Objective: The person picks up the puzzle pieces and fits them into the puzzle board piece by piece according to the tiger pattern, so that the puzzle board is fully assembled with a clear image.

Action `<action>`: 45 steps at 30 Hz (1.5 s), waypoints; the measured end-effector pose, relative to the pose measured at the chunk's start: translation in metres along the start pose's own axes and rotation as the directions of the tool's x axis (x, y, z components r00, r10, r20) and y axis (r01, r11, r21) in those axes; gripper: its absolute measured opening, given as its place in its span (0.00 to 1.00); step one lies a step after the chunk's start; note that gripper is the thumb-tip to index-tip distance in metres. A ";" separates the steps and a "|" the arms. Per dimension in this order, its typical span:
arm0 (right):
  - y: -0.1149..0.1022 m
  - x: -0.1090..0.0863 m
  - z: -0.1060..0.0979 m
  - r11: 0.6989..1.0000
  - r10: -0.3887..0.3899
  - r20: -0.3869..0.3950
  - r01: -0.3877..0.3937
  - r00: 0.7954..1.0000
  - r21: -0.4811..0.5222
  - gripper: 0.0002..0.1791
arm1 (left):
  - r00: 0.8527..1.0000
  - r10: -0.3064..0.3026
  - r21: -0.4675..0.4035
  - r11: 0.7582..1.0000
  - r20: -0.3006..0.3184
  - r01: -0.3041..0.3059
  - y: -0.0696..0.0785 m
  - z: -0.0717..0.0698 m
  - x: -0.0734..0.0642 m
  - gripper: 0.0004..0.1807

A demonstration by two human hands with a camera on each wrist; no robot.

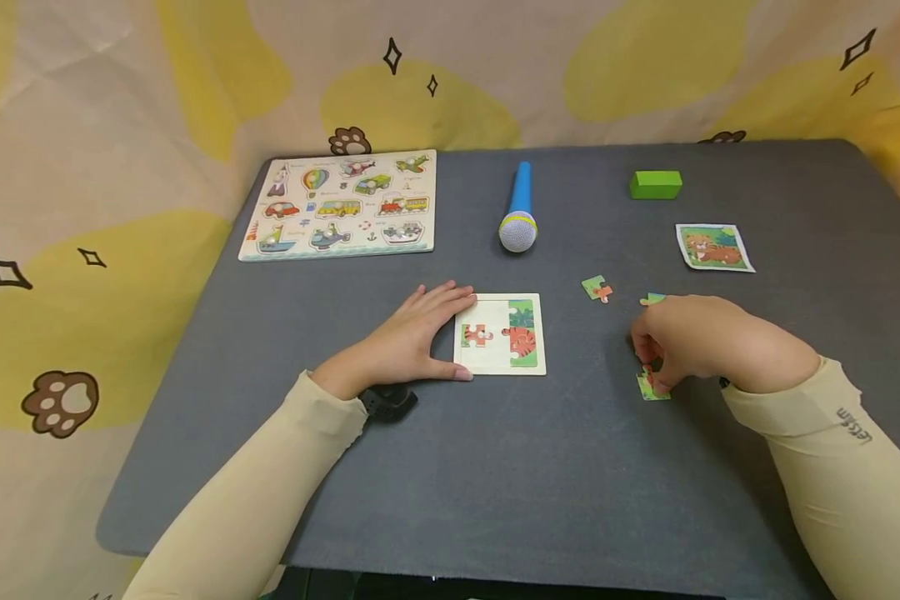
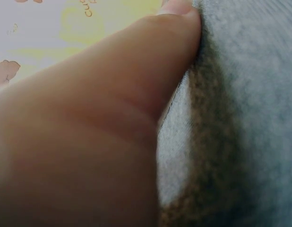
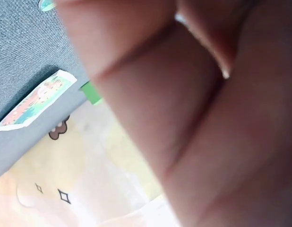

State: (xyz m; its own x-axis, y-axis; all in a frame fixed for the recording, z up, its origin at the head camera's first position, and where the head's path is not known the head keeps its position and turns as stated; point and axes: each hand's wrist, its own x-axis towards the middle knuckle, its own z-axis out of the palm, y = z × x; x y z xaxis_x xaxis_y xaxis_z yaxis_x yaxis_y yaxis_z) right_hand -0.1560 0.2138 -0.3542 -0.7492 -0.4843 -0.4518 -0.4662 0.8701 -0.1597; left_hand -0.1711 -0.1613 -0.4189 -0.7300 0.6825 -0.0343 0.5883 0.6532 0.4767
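A white puzzle frame (image 1: 487, 358) lies mid-table, with joined tiger pieces along its right side and one loose-looking piece at its left. My left hand (image 1: 412, 333) rests at the frame's left edge, fingers spread and thumb at the lower left corner. To the right, my right hand (image 1: 693, 337) curls over the table, thumb and fingers pinching a green and orange puzzle piece (image 1: 652, 387). Another puzzle piece (image 1: 653, 298) peeks out behind this hand, partly hidden. One more puzzle piece (image 1: 598, 288) lies between the frame and the right hand.
A picture card (image 1: 715, 247) with a tiger lies beyond the right hand, below a green block (image 1: 656, 185). Behind the frame is a blue toy microphone (image 1: 521, 200). A vehicle puzzle board (image 1: 352, 208) occupies the back left, near the patterned cloth (image 1: 450, 92).
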 end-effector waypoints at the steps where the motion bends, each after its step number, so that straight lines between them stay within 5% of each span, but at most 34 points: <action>1: 0.000 0.000 0.000 1.000 -0.003 0.000 0.003 1.000 0.001 0.21 | 1.000 0.000 -0.002 1.000 0.000 0.000 0.000 0.000 0.000 0.58; 8: -0.005 0.003 -0.004 0.993 -0.092 0.015 0.091 0.996 0.071 0.22 | 1.000 0.004 -0.011 1.000 0.003 -0.004 0.001 0.001 0.000 0.57; 14: -0.016 0.013 -0.016 0.957 -0.202 0.066 0.183 0.977 0.227 0.18 | 1.000 0.000 -0.010 1.000 0.012 0.000 0.000 0.002 0.001 0.57; 21: -0.027 0.029 -0.025 0.917 -0.229 0.085 0.185 0.970 0.353 0.12 | 1.000 0.002 0.000 1.000 0.011 -0.002 -0.001 0.003 0.003 0.57; 32: -0.057 0.059 -0.026 0.864 -0.391 -0.054 0.386 0.919 0.324 0.10 | 1.000 0.005 0.004 1.000 0.011 -0.005 -0.001 0.003 0.003 0.58; 36: -0.070 0.070 -0.027 0.853 -0.401 -0.107 0.413 0.910 0.319 0.10 | 1.000 0.014 0.006 1.000 -0.002 -0.014 -0.002 0.003 0.002 0.57; 45: -0.100 0.086 -0.019 0.870 -0.271 -0.225 0.338 0.936 0.359 0.09 | 1.000 0.017 0.006 1.000 -0.016 -0.017 -0.003 0.002 0.000 0.57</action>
State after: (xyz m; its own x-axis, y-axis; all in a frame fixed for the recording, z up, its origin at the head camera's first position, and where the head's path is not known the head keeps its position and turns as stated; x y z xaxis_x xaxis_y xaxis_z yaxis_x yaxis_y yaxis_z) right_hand -0.1823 0.0834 -0.3606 -0.6803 -0.7098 -0.1825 -0.4899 0.6256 -0.6072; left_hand -0.1726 -0.1627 -0.4222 -0.7253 0.6883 -0.0125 0.6025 0.6434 0.4722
